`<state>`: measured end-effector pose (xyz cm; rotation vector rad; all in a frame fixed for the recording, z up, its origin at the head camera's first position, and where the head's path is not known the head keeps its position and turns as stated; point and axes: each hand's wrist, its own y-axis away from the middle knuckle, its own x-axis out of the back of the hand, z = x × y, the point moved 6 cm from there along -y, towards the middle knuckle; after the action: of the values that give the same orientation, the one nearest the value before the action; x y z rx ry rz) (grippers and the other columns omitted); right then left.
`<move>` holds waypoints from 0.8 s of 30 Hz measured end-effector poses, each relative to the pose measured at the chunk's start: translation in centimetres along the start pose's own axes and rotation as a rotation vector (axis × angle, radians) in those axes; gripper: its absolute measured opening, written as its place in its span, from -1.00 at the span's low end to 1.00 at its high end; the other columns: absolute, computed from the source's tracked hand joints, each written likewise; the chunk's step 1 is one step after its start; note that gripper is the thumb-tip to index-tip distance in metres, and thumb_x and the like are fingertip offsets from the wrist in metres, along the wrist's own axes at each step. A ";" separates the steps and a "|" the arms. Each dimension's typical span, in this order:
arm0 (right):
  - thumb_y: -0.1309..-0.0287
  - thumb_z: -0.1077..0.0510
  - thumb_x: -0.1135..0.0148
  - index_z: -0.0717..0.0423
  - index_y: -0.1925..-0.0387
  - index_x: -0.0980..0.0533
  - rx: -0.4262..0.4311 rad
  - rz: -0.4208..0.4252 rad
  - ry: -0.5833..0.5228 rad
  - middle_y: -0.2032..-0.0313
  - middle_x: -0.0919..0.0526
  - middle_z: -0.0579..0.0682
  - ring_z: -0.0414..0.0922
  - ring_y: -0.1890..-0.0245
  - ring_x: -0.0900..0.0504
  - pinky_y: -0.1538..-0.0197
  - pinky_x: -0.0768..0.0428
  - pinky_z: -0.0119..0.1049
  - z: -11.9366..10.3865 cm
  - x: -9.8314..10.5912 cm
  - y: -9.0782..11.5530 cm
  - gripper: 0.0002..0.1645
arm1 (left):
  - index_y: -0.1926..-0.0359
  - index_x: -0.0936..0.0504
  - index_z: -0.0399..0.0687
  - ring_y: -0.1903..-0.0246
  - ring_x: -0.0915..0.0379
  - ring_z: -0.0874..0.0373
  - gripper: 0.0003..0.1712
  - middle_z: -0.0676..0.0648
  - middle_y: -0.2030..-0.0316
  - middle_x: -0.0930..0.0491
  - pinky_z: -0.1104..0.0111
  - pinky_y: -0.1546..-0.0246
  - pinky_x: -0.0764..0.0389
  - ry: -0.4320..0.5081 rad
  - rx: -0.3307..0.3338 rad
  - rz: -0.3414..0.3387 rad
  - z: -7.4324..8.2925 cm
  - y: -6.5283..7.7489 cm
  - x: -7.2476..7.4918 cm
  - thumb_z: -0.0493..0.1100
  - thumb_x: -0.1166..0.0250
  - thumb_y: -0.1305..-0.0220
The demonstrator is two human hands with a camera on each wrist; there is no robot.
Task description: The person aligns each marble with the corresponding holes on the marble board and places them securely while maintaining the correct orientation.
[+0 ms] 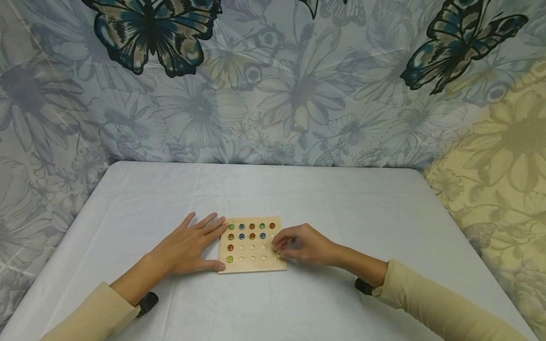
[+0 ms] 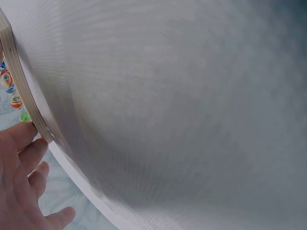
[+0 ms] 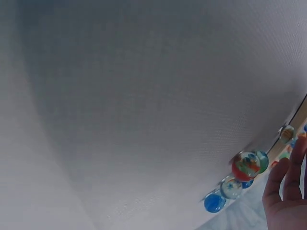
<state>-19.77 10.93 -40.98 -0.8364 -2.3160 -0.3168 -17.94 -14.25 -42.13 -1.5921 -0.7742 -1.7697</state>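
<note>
A light wooden board (image 1: 253,271) with rows of round hollows lies flat on the table. Coloured glass marbles (image 1: 252,236) fill the far row, much of the second row and the left column; bare hollows show in the nearer rows. My left hand (image 1: 187,244) is spread at the board's left side, its forefinger at the far corner and its thumb at the near one. At the right edge, my right hand (image 1: 309,244) has curled fingers and pinches a small glassy marble (image 1: 278,254) at the thumb tip. The right wrist view shows a marble (image 3: 287,134) beside the fingers.
Several loose marbles (image 3: 246,165) lie beside the board in the right wrist view; in the head view the right hand seems to hide them. A white cloth (image 1: 256,189) covers the table. Patterned fabric (image 1: 273,94) hangs behind its far edge.
</note>
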 end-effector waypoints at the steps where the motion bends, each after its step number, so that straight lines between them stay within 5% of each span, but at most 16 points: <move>1: -0.15 0.32 -0.40 0.11 0.07 -0.66 -0.002 -0.003 0.001 0.20 -0.75 -0.18 -0.31 0.18 -0.66 0.03 -0.63 -0.24 0.0 -0.1 -0.1 -0.71 | -0.50 -0.27 -0.03 -0.49 -0.03 -0.06 0.14 -0.07 -0.47 -0.22 -0.25 -0.38 -0.01 0.000 -0.001 0.001 0.0 0.0 0.0 0.65 0.02 -0.15; 17: -0.12 0.34 -0.41 0.07 0.09 -0.65 -0.014 -0.027 0.026 0.21 -0.74 -0.22 -0.32 0.19 -0.67 0.07 -0.60 -0.32 -0.3 -0.8 -0.3 -0.70 | -0.50 -0.26 -0.02 -0.49 -0.02 -0.05 0.14 -0.07 -0.47 -0.22 -0.26 -0.38 -0.01 0.001 0.001 0.000 0.0 0.0 0.0 0.65 0.02 -0.15; 24: -0.12 0.33 -0.42 0.11 0.05 -0.65 -0.010 0.001 0.065 0.19 -0.75 -0.16 -0.33 0.23 -0.65 0.10 -0.62 -0.23 -0.7 0.4 0.0 -0.68 | -0.50 -0.26 -0.03 -0.49 -0.03 -0.06 0.13 -0.07 -0.47 -0.22 -0.26 -0.38 -0.02 0.003 -0.001 0.003 0.0 0.0 0.1 0.64 0.01 -0.16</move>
<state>-19.68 10.85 -40.22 -0.8199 -2.2553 -0.3501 -17.92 -14.25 -42.02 -1.5899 -0.7692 -1.7699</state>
